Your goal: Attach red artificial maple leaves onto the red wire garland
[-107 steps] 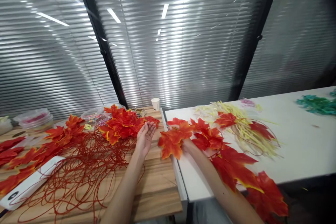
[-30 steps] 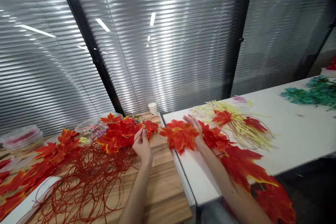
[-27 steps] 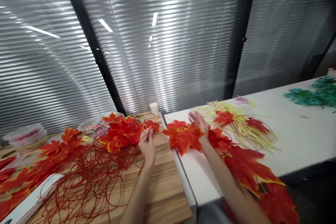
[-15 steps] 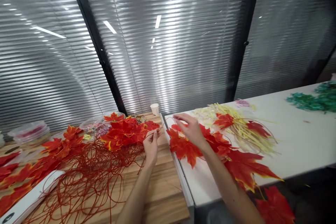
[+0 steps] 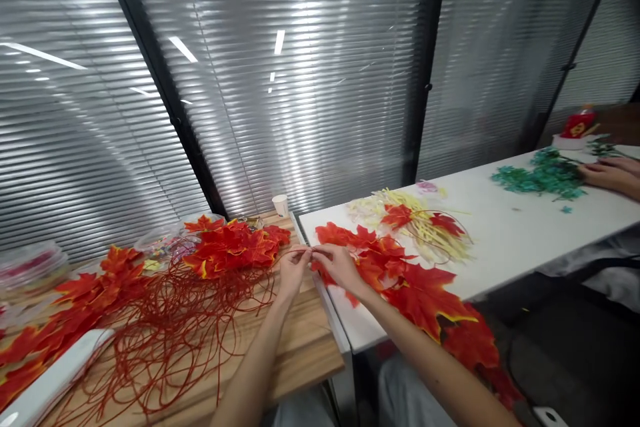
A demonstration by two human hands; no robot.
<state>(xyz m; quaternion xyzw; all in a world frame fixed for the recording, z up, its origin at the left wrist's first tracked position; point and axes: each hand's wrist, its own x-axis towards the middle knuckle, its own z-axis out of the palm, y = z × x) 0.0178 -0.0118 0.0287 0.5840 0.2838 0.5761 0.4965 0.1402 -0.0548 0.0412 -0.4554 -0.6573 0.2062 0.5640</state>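
My left hand (image 5: 293, 271) pinches a thin red cord above the gap between the two tables. Its fingertips meet those of my right hand (image 5: 338, 265), which is also pinched on the cord. Left of my hands, a big tangle of red cord (image 5: 175, 327) lies on the wooden table, with a pile of red maple leaves (image 5: 233, 247) behind it. A string of red leaves (image 5: 417, 297) runs over the white table beneath my right forearm and hangs past its front edge.
Yellow strips (image 5: 435, 237) lie on the white table (image 5: 490, 247). A person's hands (image 5: 607, 172) touch green foliage (image 5: 543, 177) at the far right. A paper cup (image 5: 281, 205), plastic tubs (image 5: 34, 267) and a white device (image 5: 63, 373) are on the wooden table.
My right hand has come down and left to meet my left hand at the cord. The view has turned right, bringing a person's hands and a red bottle into sight.
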